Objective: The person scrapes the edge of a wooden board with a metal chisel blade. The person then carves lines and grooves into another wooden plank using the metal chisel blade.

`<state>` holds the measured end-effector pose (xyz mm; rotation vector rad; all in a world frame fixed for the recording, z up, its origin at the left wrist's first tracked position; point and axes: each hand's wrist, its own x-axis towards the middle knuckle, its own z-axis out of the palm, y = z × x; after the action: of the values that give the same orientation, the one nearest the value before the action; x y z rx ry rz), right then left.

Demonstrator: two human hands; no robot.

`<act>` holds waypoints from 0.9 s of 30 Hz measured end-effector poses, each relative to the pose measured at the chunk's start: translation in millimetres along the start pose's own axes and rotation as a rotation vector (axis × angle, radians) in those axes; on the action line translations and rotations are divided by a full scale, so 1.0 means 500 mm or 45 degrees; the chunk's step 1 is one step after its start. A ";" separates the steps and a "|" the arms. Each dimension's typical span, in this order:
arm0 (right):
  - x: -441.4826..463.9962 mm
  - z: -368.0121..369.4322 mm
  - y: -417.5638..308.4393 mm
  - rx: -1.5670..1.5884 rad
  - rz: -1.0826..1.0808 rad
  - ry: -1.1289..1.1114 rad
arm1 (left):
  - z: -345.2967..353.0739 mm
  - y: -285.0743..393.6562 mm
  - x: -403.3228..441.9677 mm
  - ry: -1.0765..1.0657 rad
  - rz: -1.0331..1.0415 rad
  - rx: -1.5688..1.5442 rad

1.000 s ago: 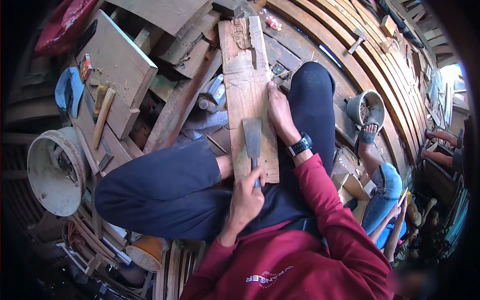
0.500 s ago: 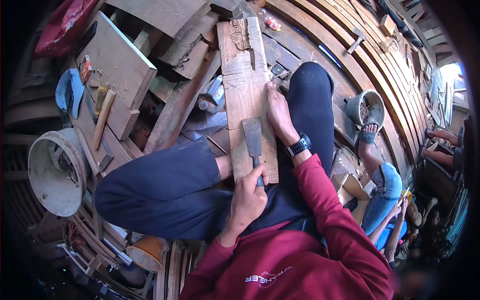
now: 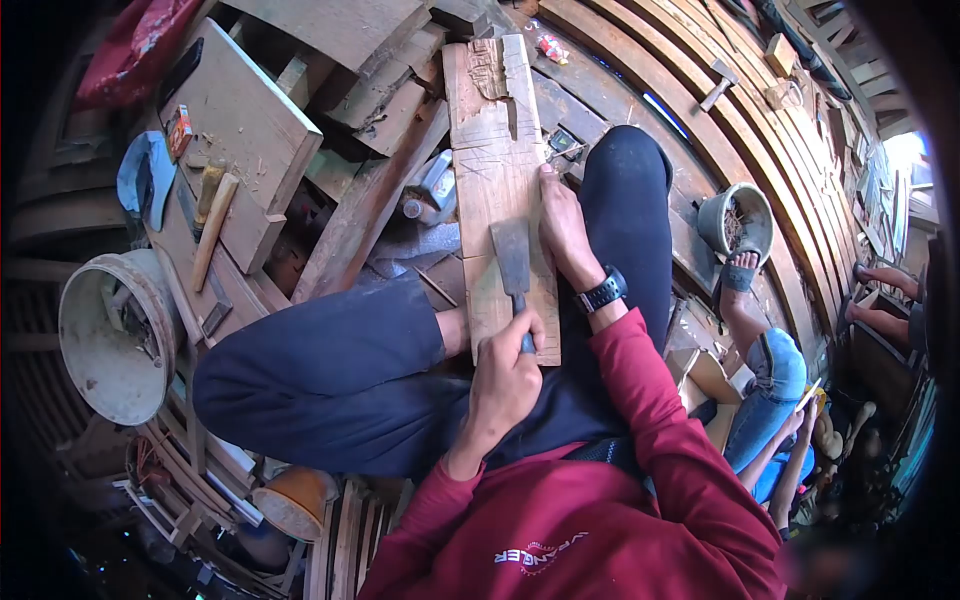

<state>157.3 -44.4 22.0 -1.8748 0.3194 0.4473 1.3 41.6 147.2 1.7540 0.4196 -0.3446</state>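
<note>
A long wooden board (image 3: pixel 490 190) lies across my lap, its far end rough, with a notch and a pitted hollow. My left hand (image 3: pixel 505 375) is closed round the handle of a wide flat chisel (image 3: pixel 512 255), whose blade lies over the lower half of the board and points away from me. With a black watch on its wrist, my right hand (image 3: pixel 568 225) holds the board's right edge, thumb along the side; its other fingers are mostly hidden.
Two whitish buckets, one at left (image 3: pixel 78 340) and one at right (image 3: pixel 762 215), flank my knees. A wooden mallet (image 3: pixel 717 88) lies on long planks. Wooden handles (image 3: pixel 214 232) rest by the left panel. Another person's bent leg (image 3: pixel 765 400) and hands are at right.
My left hand and the chisel have slid slightly forward and to the right over the board. My right hand keeps its place on the board's edge. The whole view has shifted a little.
</note>
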 end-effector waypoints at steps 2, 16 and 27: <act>0.005 0.000 0.009 -0.009 -0.025 0.010 | 0.002 -0.019 -0.001 -0.001 0.054 0.063; -0.007 -0.002 -0.008 -0.012 -0.012 0.037 | -0.013 0.002 0.012 -0.025 -0.052 0.005; 0.005 0.004 0.003 -0.048 0.023 0.010 | -0.007 0.006 0.020 0.025 0.035 0.092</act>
<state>158.6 -43.2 19.2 -1.9121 0.3349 0.4612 11.6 45.2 145.9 1.8332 0.4010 -0.3260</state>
